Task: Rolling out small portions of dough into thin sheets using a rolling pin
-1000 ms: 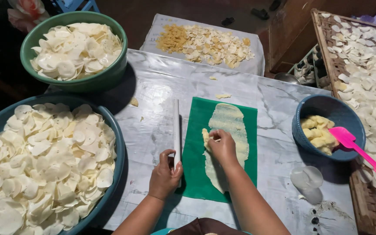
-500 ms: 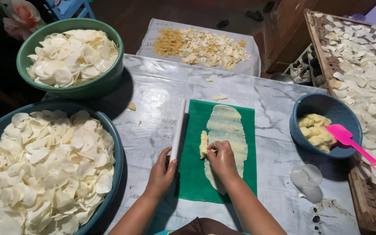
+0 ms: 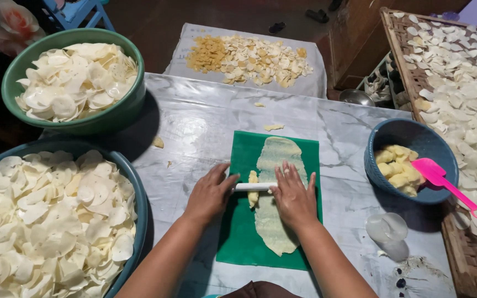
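Observation:
A green mat [image 3: 244, 237] lies on the marble-patterned table with a long thin sheet of pale dough [image 3: 276, 154] flattened down its middle. A small yellow lump of dough [image 3: 253, 179] sits on the sheet. Across it lies a white rolling pin [image 3: 254, 187], turned crosswise. My left hand [image 3: 210, 193] rests palm-down on the pin's left end. My right hand [image 3: 293, 197] presses flat on its right end, fingers spread over the dough sheet.
A large teal basin [image 3: 137, 193] of thin white discs stands at the left, a green bowl [image 3: 118, 113] of the same behind it. A blue bowl [image 3: 379, 171] with yellow dough lumps and a pink spoon [image 3: 449, 187] stands right. A woven tray [image 3: 465, 254] of discs, a clear cup [image 3: 386, 227].
The rolling pin lay lengthwise along the mat's left edge under my left hand. It now lies crosswise over the yellow lump, with both my hands on it.

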